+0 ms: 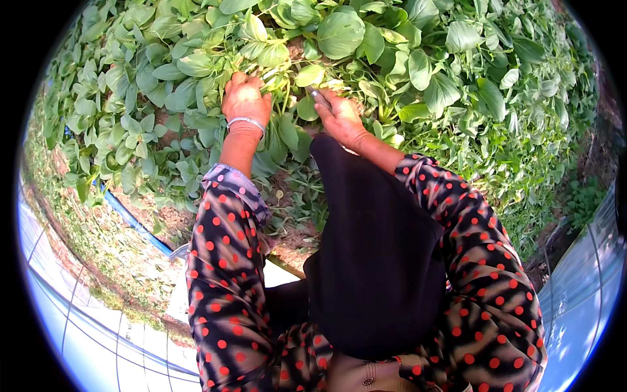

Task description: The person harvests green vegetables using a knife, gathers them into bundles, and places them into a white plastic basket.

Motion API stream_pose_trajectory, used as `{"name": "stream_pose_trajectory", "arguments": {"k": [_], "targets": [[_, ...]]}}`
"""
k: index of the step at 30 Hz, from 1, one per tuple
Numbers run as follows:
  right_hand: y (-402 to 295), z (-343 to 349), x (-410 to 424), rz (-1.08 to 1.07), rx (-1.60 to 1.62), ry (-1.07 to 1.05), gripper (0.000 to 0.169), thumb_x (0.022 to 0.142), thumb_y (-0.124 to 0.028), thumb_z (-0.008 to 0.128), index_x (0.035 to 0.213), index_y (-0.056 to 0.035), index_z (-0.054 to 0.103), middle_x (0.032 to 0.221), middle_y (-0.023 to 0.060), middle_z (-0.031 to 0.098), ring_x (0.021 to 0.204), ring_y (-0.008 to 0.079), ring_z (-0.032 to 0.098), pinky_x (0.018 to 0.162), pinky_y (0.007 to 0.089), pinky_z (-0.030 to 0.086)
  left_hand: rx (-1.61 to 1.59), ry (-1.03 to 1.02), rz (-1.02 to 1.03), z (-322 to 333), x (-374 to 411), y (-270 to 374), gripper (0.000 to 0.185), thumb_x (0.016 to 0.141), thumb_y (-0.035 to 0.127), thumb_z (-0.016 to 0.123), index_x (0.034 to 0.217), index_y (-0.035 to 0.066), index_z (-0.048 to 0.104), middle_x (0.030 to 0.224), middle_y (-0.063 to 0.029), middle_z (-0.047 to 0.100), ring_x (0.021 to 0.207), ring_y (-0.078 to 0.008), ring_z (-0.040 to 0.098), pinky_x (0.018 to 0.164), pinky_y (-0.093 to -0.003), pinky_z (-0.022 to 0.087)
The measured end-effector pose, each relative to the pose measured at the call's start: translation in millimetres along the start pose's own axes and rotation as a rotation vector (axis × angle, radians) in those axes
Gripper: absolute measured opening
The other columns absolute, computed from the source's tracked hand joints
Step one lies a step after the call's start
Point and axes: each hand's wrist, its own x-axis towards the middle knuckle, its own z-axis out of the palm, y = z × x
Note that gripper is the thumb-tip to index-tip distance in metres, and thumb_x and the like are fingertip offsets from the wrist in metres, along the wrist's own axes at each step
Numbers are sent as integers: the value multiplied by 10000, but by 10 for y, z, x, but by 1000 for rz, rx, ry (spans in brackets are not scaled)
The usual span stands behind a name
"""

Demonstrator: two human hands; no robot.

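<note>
Among leafy green plants, my left hand (247, 100), with a metal bangle at the wrist, grips pale leaf stems (269, 77) at the upper centre. To its right, my right hand (340, 115) is closed around a small metal-coloured tool (318, 98), perhaps a knife; its far end is hidden by leaves. A yellowish-green leaf (310, 75) lies just beyond the tool's tip. Stems and leaves partly cover the fingertips of both hands. Below the hands, a dark cloth (372, 235) hangs over my front.
Dense leafy greens (186, 73) spread ahead and to both sides, with low weeds (509, 196) at the right. A blue pipe or hose (134, 218) runs along the soil at the left. A white container or sack (279, 274) is partly visible beside my left sleeve. Plastic sheeting (578, 294) borders both lower sides.
</note>
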Motion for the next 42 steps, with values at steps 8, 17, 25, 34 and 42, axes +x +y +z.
{"name": "stream_pose_trajectory", "arguments": {"k": [8,17,25,34,42], "targets": [[157,212,266,-101,-187,-50,343,858,-226,564,1168,-79,551,933,242,640,878,426,605,768,486,483,150,6,84,-28,6,0,262,661,173,781,902,123,691,1009,-68,575,986,-289,554,836,-405,477],[508,-434,-600,30,60,116,271,768,-157,740,915,-57,536,758,111,596,662,214,564,655,339,488,-259,-82,485,-630,-71,-49,220,722,80,722,914,26,630,986,-109,546,972,-291,549,864,-363,452],[-1027,-801,-82,-703,316,-124,492,714,-25,767,1172,-30,588,1204,86,544,1082,190,532,941,309,433,-1083,-611,-19,-1297,-324,-203,340,881,191,657,1165,14,598,1072,15,609,948,-78,531,883,-261,416],[-2137,-693,-484,-700,403,-399,321,773,12,737,1051,-12,578,838,-42,518,766,48,471,739,213,451,-1566,-263,123,-1661,-1142,-167,338,947,162,538,1238,-10,550,1151,-56,629,994,-116,606,890,-255,472],[-3434,-549,-1303,-763,313,-539,176,771,4,718,916,-22,623,836,-26,599,793,62,557,747,239,478,-1662,91,165,-2525,-2056,-279,416,963,233,509,1305,-2,479,1125,-86,613,1031,-184,583,912,-345,464]]}}
